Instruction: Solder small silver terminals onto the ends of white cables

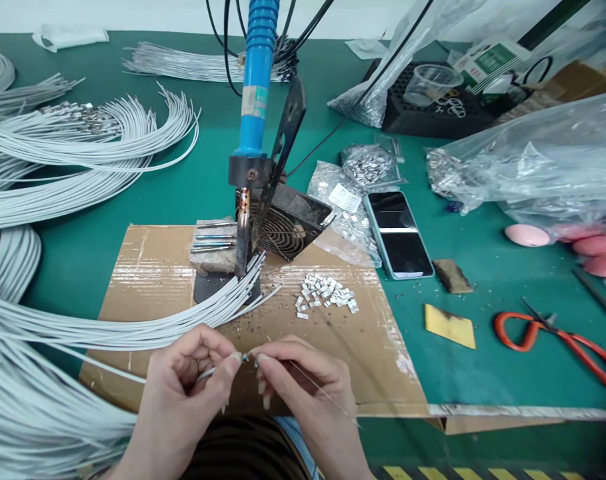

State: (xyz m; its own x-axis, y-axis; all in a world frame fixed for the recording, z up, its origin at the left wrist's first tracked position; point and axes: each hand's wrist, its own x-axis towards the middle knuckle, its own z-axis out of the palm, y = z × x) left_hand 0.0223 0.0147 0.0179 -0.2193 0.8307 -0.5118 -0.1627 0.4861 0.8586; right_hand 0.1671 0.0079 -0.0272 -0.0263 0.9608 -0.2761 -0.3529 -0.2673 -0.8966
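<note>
Pinched between the thumb and forefinger of my left hand is a white cable, its end pointing right. My right hand is closed at the fingertips, almost touching that end. A thin silvery wire runs through my right fingers and trails toward the wrist. Something small and bluish sits at the cable tip, too small to make out. Beyond the hands, a blue-handled soldering iron hangs tip-down in a holder, beside a block with metal rods across it. Small metal pieces lie on the cardboard.
Bundles of white cables cover the left side. A small fan stands behind the iron. To the right are a phone, a yellow sponge, red-handled pliers and plastic bags. A black crate stands at the back.
</note>
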